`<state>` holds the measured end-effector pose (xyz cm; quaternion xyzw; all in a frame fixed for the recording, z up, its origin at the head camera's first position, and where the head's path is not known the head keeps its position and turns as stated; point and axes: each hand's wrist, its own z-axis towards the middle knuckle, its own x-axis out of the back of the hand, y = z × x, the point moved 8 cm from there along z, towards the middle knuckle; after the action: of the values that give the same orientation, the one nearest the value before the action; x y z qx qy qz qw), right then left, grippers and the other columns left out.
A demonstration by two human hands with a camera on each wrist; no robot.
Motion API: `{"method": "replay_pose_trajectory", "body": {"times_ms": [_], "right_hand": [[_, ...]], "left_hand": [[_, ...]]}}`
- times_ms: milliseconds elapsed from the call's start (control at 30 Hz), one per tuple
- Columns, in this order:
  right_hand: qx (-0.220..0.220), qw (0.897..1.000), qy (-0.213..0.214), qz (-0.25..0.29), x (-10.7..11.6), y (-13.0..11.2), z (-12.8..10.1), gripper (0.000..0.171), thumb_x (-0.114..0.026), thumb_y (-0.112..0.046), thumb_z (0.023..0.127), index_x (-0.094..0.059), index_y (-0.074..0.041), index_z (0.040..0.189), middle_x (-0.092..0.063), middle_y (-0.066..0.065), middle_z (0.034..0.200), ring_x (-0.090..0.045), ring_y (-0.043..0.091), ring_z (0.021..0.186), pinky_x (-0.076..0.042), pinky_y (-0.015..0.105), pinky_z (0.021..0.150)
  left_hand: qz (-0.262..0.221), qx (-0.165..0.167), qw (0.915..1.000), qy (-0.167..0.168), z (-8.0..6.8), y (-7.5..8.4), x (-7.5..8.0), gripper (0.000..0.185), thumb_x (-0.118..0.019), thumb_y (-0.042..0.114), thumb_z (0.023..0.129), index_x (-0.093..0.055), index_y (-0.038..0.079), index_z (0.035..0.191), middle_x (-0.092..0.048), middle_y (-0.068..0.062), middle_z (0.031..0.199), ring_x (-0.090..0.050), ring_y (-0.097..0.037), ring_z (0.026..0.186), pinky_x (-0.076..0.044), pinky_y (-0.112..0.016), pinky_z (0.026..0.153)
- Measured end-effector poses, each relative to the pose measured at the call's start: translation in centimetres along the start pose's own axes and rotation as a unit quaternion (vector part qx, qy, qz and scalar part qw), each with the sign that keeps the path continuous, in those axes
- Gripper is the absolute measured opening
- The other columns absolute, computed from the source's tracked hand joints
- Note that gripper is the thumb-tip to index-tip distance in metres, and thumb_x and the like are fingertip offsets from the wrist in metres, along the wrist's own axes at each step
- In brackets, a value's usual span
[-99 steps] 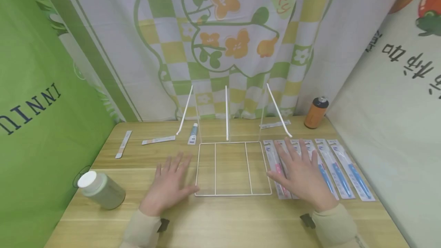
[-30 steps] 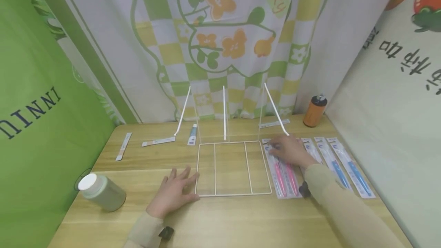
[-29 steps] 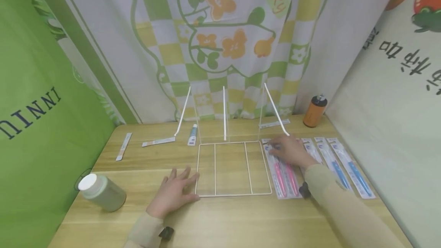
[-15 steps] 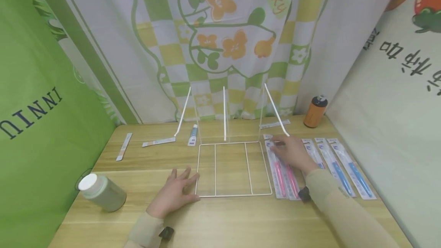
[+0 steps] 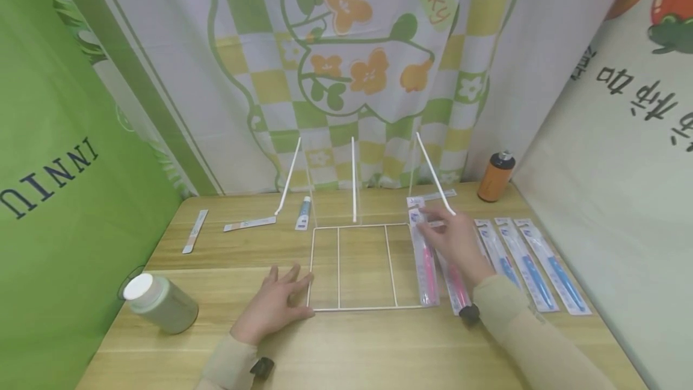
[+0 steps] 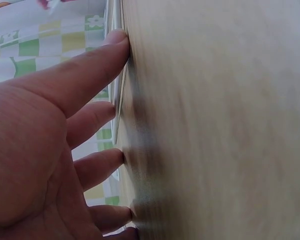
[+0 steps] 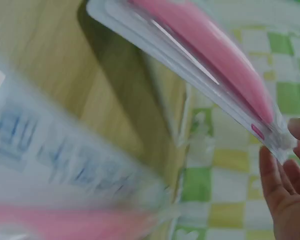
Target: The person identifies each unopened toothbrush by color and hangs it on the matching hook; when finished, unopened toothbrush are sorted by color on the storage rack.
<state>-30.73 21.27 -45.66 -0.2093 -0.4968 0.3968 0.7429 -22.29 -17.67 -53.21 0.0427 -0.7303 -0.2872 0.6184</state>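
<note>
In the head view my right hand [image 5: 459, 244] pinches the upper part of a packaged pink toothbrush [image 5: 426, 263]. That pack is lifted off the table and overlaps the right side of the white wire rack [image 5: 366, 309]; the right wrist view shows the fingers on the pack's edge [image 7: 200, 65]. A second packaged pink toothbrush [image 5: 458, 286] lies under my right wrist. My left hand [image 5: 274, 306] rests with spread fingers on the table at the rack's left front corner, the thumb touching the frame. Its fingertips meet the tabletop in the left wrist view.
Several packaged blue toothbrushes [image 5: 557, 269] lie in a row on the right. An orange bottle [image 5: 495, 178] stands at the back right, a green jar [image 5: 165, 306] at the left. A small toothpaste tube [image 5: 303, 214] and thin paper strips [image 5: 249, 223] lie behind. Three rack prongs [image 5: 354, 179] jut forward.
My right hand has gone from flat over the toothbrushes to pinching the leftmost pink one, now raised and shifted left over the rack's edge. My left hand has settled against the rack's frame.
</note>
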Motion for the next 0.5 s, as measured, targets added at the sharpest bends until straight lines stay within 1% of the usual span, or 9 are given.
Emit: {"method": "replay_pose_trajectory", "body": {"times_ms": [67, 133, 200, 267, 333, 367, 500], "right_hand": [[0.054, 0.998, 0.033, 0.018, 0.1, -1.9, -0.2, 0.036, -0.088, -0.004, 0.088, -0.076, -0.005, 0.122, -0.076, 0.020, 0.117, -0.080, 0.037, 0.088, -0.067, 0.035, 0.070], [0.109, 0.992, 0.056, 0.034, 0.3, -3.9, -0.5, 0.039, -0.090, 0.002, 0.084, -0.077, -0.004, 0.120, -0.075, 0.018, 0.121, -0.079, 0.034, 0.087, -0.067, 0.034, 0.069], [0.164, 0.983, 0.078, 0.037, 0.4, -6.1, -0.9, 0.042, -0.091, 0.005, 0.080, -0.077, -0.002, 0.118, -0.074, 0.017, 0.124, -0.079, 0.032, 0.085, -0.067, 0.035, 0.070], [0.207, 0.973, 0.100, 0.030, 0.6, -8.1, -1.3, 0.042, -0.092, 0.004, 0.078, -0.077, -0.002, 0.117, -0.073, 0.015, 0.122, -0.078, 0.029, 0.080, -0.066, 0.033, 0.070], [0.245, 0.961, 0.124, 0.026, 1.0, -10.1, -1.8, 0.041, -0.092, 0.001, 0.077, -0.077, -0.002, 0.116, -0.073, 0.015, 0.120, -0.077, 0.027, 0.077, -0.066, 0.029, 0.072], [0.261, 0.955, 0.136, 0.022, 1.2, -11.1, -2.1, 0.039, -0.091, -0.002, 0.078, -0.078, -0.002, 0.115, -0.073, 0.015, 0.119, -0.077, 0.026, 0.077, -0.065, 0.027, 0.076], [0.318, 0.933, 0.165, 0.027, 2.3, -15.3, -3.4, 0.030, -0.083, -0.014, 0.089, -0.078, -0.001, 0.116, -0.073, 0.018, 0.118, -0.074, 0.027, 0.083, -0.061, 0.021, 0.087]], "left_hand": [[0.001, 0.003, 1.0000, 0.000, -0.1, 0.0, 0.0, 0.079, -0.086, 0.052, 0.087, -0.061, 0.019, 0.155, -0.039, -0.024, 0.167, -0.018, -0.076, 0.146, -0.019, -0.086, 0.115], [0.002, 0.005, 1.0000, 0.000, -0.1, 0.0, 0.1, 0.079, -0.086, 0.051, 0.087, -0.061, 0.019, 0.155, -0.039, -0.024, 0.168, -0.018, -0.075, 0.146, -0.018, -0.085, 0.116], [0.001, 0.006, 1.0000, 0.000, -0.2, 0.1, 0.2, 0.078, -0.086, 0.051, 0.088, -0.061, 0.019, 0.155, -0.039, -0.024, 0.167, -0.018, -0.075, 0.147, -0.017, -0.083, 0.118], [0.001, 0.006, 1.0000, 0.000, -0.2, 0.1, 0.2, 0.078, -0.086, 0.050, 0.088, -0.061, 0.018, 0.155, -0.039, -0.025, 0.167, -0.018, -0.075, 0.147, -0.017, -0.083, 0.119], [0.002, 0.005, 1.0000, 0.000, -0.2, 0.2, 0.3, 0.078, -0.086, 0.050, 0.088, -0.061, 0.018, 0.155, -0.039, -0.025, 0.167, -0.018, -0.075, 0.146, -0.017, -0.083, 0.119], [0.003, 0.004, 1.0000, 0.001, -0.2, 0.2, 0.3, 0.078, -0.086, 0.050, 0.088, -0.061, 0.018, 0.155, -0.039, -0.025, 0.167, -0.018, -0.075, 0.146, -0.018, -0.083, 0.118], [0.009, 0.002, 1.0000, 0.000, -0.1, 0.2, 0.2, 0.079, -0.085, 0.052, 0.088, -0.060, 0.019, 0.155, -0.039, -0.024, 0.167, -0.019, -0.075, 0.146, -0.019, -0.084, 0.117]]}}
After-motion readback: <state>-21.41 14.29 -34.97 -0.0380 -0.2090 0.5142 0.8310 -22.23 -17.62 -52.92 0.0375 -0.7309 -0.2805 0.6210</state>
